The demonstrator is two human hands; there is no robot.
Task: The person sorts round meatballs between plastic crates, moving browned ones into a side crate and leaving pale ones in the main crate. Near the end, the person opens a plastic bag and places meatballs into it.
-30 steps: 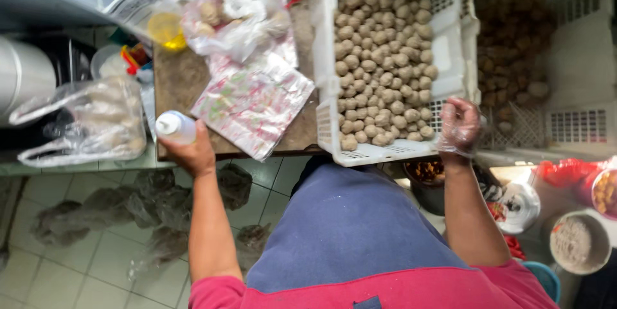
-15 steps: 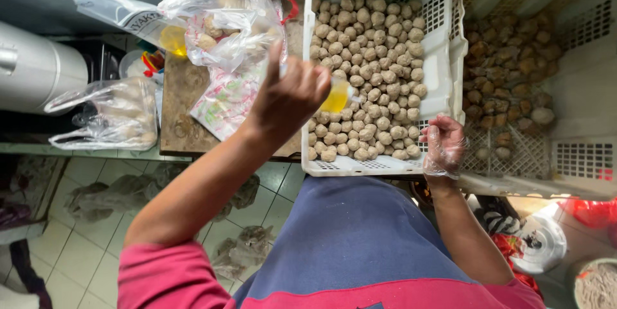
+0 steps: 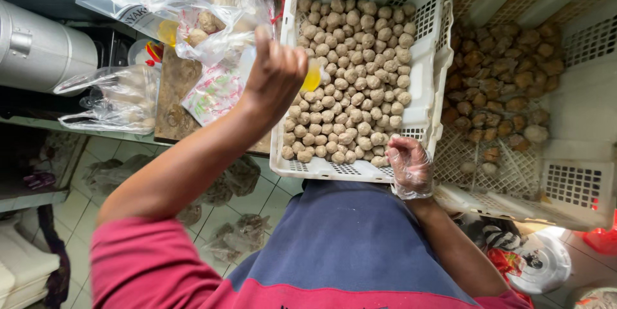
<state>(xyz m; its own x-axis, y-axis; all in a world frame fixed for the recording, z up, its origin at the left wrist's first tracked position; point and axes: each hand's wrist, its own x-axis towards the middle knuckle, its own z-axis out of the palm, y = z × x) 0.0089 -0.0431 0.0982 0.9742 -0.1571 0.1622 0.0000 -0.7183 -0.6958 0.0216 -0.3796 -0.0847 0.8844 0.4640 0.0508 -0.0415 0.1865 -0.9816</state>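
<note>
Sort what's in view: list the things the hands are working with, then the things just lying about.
In use: left hand holding a small bottle of yellow liquid over the white crate of pale balls; gloved right hand at that crate's near edge.

Lying about: crate of browner balls, filled plastic bags, metal cylinder, wooden board.

A clear plastic bag (image 3: 212,17) of pale round pieces is lying at the top left, crumpled, with a white printed strip at its left edge. Below it, a flat patterned pink-and-white packet (image 3: 215,94) is lying on the wooden board (image 3: 172,106). Further left, another clear bag (image 3: 119,98) is slumping against the shelf edge, its contents blurred.
</note>
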